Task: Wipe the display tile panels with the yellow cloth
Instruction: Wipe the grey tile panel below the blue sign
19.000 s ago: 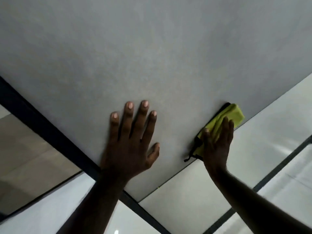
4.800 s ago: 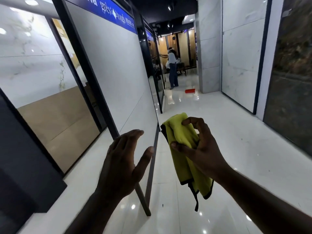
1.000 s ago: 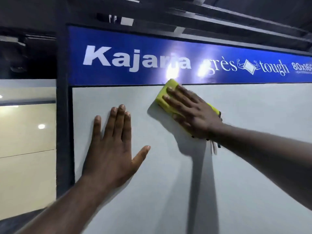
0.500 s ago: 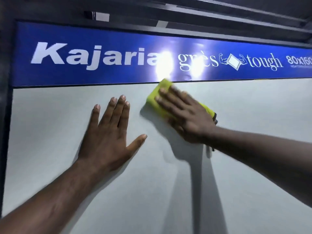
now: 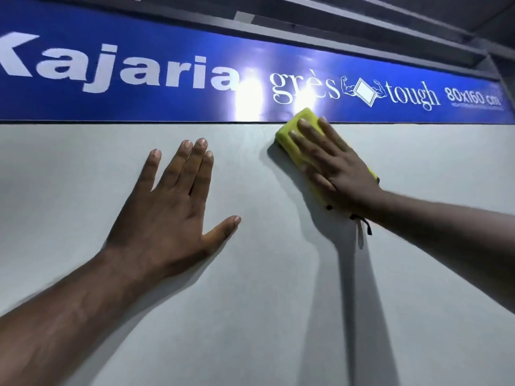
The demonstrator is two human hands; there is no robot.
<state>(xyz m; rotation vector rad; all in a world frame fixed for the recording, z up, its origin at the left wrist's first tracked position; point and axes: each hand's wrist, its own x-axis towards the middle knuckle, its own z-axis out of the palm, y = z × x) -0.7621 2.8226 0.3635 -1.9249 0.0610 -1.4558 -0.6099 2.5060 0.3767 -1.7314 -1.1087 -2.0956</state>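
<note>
While both my bare forearms reach up from the bottom of the view, my left hand (image 5: 170, 215) lies palm-flat on the pale grey tile panel (image 5: 250, 302), its fingers (image 5: 195, 162) stretched out and slightly fanned, the thumb splayed to the right, gripping nothing. Further up and to the right, my right hand (image 5: 334, 168) presses the folded yellow cloth (image 5: 289, 132) flat against the same panel, fingers extended and a little spread over the fabric rather than curled around it. A dark trimmed corner of the cloth hangs out below my wrist. The cloth's top corner overlaps the panel's upper edge onto the blue sign band (image 5: 167, 51). Across that band run white letters reading "Kajaria grès tough 80x160 cm", with bright glare between the words. Above it sit dark grey ceiling beams (image 5: 362, 20).
</note>
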